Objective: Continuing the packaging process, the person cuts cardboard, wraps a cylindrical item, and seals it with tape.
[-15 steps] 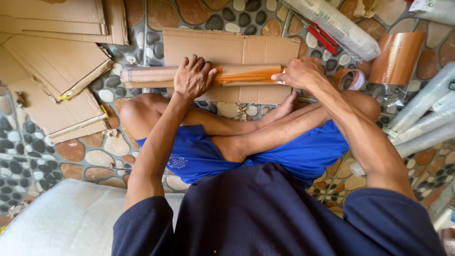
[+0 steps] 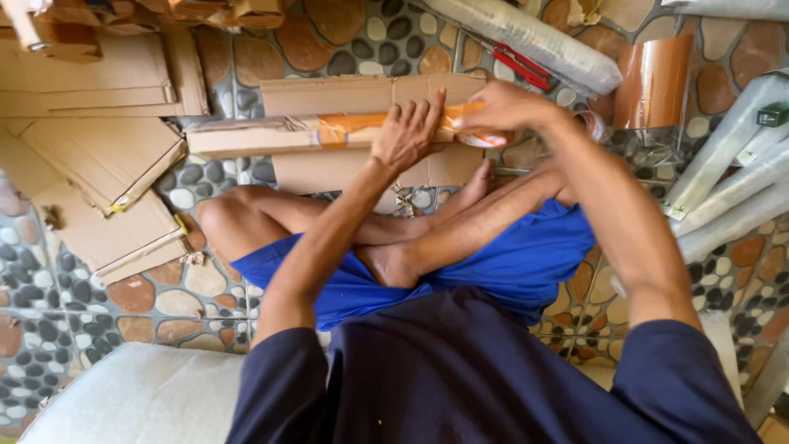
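A long narrow cardboard box [image 2: 246, 136] lies across a flat cardboard sheet [image 2: 329, 94] on the pebble-pattern floor, in front of my crossed legs. A strip of orange-brown tape [image 2: 349, 127] runs along its top. My left hand [image 2: 404, 131] lies flat on the tape with the fingers stretched out and holds nothing. My right hand [image 2: 503, 107] is at the box's right end, curled over a small tape roll [image 2: 485, 140] that is mostly hidden under the fingers.
Flattened cardboard pieces [image 2: 99, 156] are stacked at the left. A large brown tape roll [image 2: 653, 78] stands at the upper right, with red-handled scissors [image 2: 522, 66] and long plastic-wrapped bundles [image 2: 731, 181] nearby. Bubble wrap [image 2: 140, 395] lies at the lower left.
My left hand has slid to the right along the taped box, closer to my right hand. The right hand has shifted slightly left.
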